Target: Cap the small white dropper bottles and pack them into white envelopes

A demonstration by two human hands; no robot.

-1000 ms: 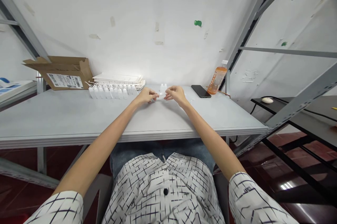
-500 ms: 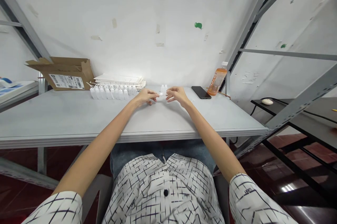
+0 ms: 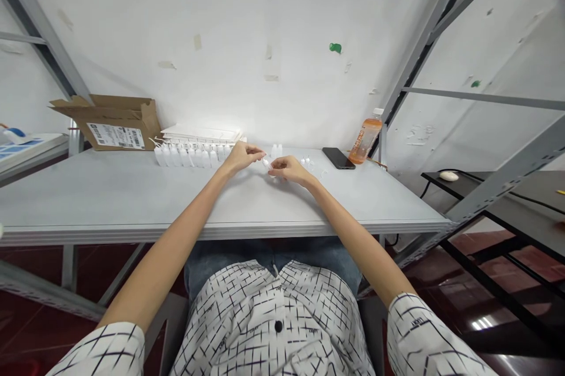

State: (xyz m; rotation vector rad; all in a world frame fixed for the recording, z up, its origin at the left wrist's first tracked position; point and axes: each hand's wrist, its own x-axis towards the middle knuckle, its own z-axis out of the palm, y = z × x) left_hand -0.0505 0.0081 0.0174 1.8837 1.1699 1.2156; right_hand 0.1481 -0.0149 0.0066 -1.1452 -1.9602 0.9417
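My right hand [image 3: 290,170] gripping a small white bottle [image 3: 266,163], my left hand [image 3: 242,156] near its top, grip indiscernible, white bottles [image 3: 185,157] grouped leftward on the desk [image 3: 132,196].

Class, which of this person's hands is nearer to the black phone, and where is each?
Right. The right hand is left of the black phone; the left hand is farther left, near the white bottles.

Smooth, matt tabletop [image 3: 132,199]; along its back edge, cloudy plastic bottles [image 3: 190,157] and a matt cardboard box [image 3: 116,119]; below, glossy floor [image 3: 480,325].
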